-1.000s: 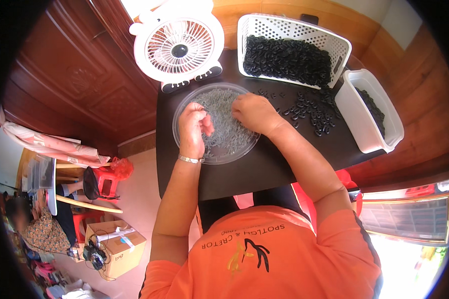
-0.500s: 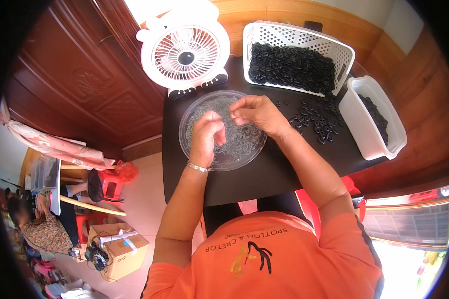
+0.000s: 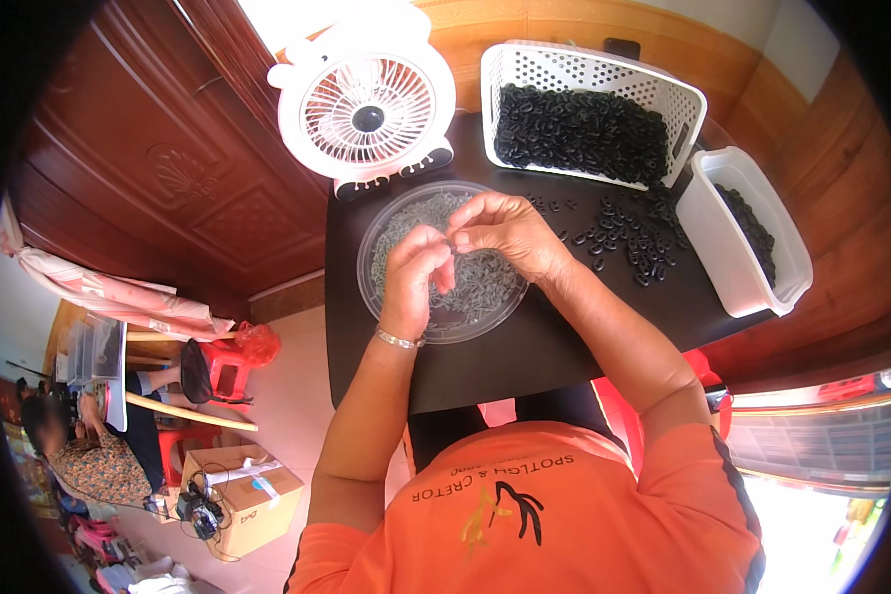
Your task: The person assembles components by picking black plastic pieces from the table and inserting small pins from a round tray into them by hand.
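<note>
The carved door and animal-shaped fan suggest a home.

Finished in translucent pale grey on the small pieces, glossy black on the oval rings, white on the basket, orange with black-and-gold print on the shirt.

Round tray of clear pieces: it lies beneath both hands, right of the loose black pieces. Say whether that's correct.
Wrong side: the head view shows the round tray left of the loose black pieces. It does lie beneath the left hand and right hand.
</note>
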The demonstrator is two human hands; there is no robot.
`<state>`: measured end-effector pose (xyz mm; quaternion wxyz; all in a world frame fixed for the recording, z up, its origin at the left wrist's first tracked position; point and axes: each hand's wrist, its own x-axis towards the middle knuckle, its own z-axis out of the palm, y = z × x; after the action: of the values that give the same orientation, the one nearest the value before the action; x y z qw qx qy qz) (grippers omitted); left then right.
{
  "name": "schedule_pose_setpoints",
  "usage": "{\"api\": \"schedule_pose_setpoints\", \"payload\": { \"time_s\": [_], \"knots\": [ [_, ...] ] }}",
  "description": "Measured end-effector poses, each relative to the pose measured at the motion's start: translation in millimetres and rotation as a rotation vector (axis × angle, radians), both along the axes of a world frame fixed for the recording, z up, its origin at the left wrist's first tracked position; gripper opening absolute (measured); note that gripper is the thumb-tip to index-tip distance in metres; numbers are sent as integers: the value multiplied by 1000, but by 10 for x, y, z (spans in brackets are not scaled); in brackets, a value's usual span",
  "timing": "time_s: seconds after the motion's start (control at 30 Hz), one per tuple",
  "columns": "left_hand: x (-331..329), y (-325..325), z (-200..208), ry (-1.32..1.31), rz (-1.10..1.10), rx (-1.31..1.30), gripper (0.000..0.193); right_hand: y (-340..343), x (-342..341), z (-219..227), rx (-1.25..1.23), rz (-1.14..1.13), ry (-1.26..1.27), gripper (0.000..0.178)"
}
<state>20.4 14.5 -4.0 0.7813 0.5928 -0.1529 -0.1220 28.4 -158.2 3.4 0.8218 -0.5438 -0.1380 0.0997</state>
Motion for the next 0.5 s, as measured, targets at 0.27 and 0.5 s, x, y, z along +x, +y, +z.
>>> {"api": "schedule_pose_setpoints", "payload": {
  "time_s": [0.27,0.5],
  "knots": [
    [-15,-25,23,4,27,-27,11,19,-39,46,-26,-17,-2,16],
    [-11,-9,13,-83,18,106,10,-31,-35,92,15,-78,-72,12]
  ]
}}
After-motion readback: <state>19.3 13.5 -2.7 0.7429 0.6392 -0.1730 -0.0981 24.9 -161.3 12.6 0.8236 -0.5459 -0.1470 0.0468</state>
